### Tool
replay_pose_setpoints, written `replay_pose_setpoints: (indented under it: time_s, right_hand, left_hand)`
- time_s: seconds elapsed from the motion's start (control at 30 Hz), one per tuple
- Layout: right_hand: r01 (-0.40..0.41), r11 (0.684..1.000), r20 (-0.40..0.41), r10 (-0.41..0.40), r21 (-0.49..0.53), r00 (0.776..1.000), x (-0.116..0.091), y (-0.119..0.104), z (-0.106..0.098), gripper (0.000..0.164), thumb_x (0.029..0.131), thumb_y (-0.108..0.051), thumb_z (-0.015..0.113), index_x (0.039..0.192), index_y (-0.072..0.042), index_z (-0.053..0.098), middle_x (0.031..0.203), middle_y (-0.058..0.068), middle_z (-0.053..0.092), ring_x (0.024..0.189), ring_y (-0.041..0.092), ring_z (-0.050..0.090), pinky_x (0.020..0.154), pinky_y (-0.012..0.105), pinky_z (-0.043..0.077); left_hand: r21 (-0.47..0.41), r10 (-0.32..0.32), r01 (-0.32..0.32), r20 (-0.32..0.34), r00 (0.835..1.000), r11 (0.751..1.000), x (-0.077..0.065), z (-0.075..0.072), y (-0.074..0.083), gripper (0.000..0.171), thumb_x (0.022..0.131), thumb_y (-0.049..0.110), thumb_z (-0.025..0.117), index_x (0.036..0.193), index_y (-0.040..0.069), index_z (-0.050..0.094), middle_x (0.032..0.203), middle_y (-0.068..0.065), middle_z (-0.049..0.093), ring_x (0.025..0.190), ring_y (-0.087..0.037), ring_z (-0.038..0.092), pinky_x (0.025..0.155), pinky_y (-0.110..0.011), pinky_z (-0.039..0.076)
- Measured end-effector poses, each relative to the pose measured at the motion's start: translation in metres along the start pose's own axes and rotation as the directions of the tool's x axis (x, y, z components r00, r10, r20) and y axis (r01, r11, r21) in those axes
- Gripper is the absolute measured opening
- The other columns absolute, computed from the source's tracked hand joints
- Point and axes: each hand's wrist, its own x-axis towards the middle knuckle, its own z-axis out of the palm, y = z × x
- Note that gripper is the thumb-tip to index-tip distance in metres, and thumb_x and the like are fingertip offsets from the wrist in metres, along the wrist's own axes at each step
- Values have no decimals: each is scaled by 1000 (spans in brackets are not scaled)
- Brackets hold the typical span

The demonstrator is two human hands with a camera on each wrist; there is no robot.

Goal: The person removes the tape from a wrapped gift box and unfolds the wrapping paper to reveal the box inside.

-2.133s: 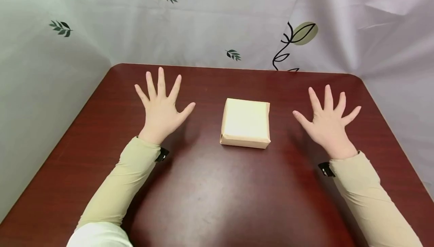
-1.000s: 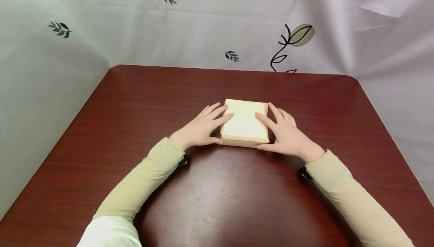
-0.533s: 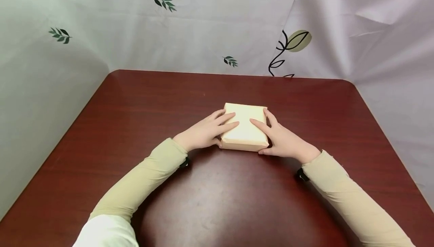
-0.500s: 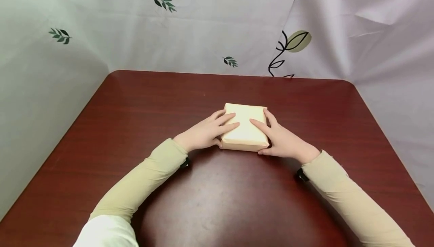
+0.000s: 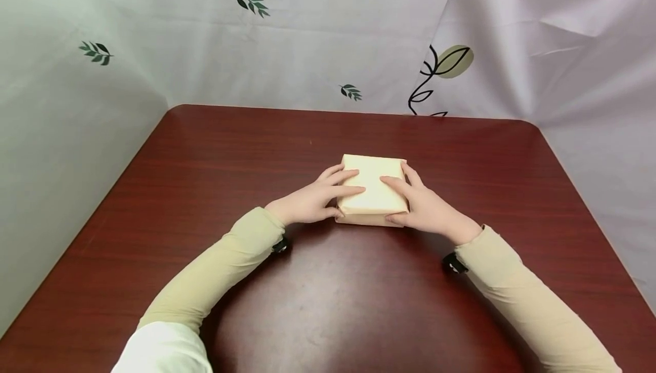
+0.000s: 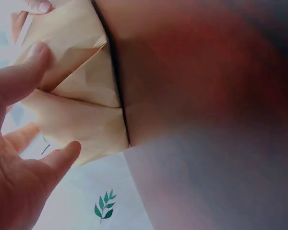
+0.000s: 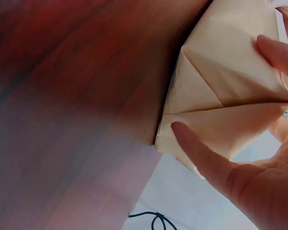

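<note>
A square box wrapped in pale tan paper (image 5: 373, 191) sits on the table, its folded end flaps (image 6: 81, 81) showing in the left wrist view. My left hand (image 5: 307, 201) grips its left side, two fingers lying over the top and the thumb at the front left corner. From the other side my right hand (image 5: 427, 205) holds it, the forefinger across the top, the thumb against the front face and other fingers toward the back corner. In the right wrist view a fingertip (image 7: 182, 132) lies against the creased paper end (image 7: 216, 81).
The table (image 5: 328, 293) is dark red-brown wood with rounded far corners. Behind and beside it hangs a pale curtain (image 5: 307, 37) with leaf prints. A small black device (image 5: 455, 263) sits under the right cuff, another (image 5: 279, 243) under the left.
Two seconds ago both hands were spread wide apart beside the box; they came inward and took hold of its sides. Since half a second ago, the right thumb has risen onto the front face.
</note>
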Motion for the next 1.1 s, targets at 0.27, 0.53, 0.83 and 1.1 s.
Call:
replay_pose_setpoints:
  time_s: [0.27, 0.53, 0.83, 1.1]
  right_hand:
    - [-43, 996, -49, 47, 72, 998, 4, -2, -2, 70, 76, -14, 77, 138, -6, 46, 153, 26, 12, 142, 42, 15, 104, 54, 34]
    - [-42, 993, -177, 62, 115, 982, 2, -6, -7, 57, 77, -11, 75, 130, 0, 54, 147, 25, 33, 137, 39, 30, 105, 54, 33]
    - [18, 991, -274, 19, 134, 962, 1, -6, -9, 62, 74, -17, 81, 129, -2, 55, 143, 19, 41, 133, 34, 38, 100, 48, 39]
    - [196, 979, -208, -203, -55, 957, 1, 0, -9, 88, 61, -1, 86, 138, -5, 43, 146, 19, 34, 135, 35, 33, 96, 46, 44]
  left_hand:
    - [-101, 16, -21, -46, 999, 995, 2, -1, -4, 51, 82, 12, 73, 130, 9, 57, 149, -17, 35, 142, -40, 14, 114, -49, 20]
    - [-273, -36, 8, -100, 994, 962, 7, -6, -4, 42, 86, 9, 68, 128, 9, 60, 146, -10, 40, 143, -27, 20, 116, -41, 19]
    - [-398, -151, 91, -122, 981, 913, 14, -14, -2, 38, 93, 12, 59, 131, 9, 57, 145, -7, 43, 136, -19, 35, 104, -38, 37]
    - [-438, -217, 141, -130, 967, 888, 15, -17, -1, 37, 97, 14, 54, 133, 9, 55, 144, -7, 43, 137, -20, 35, 109, -40, 31]
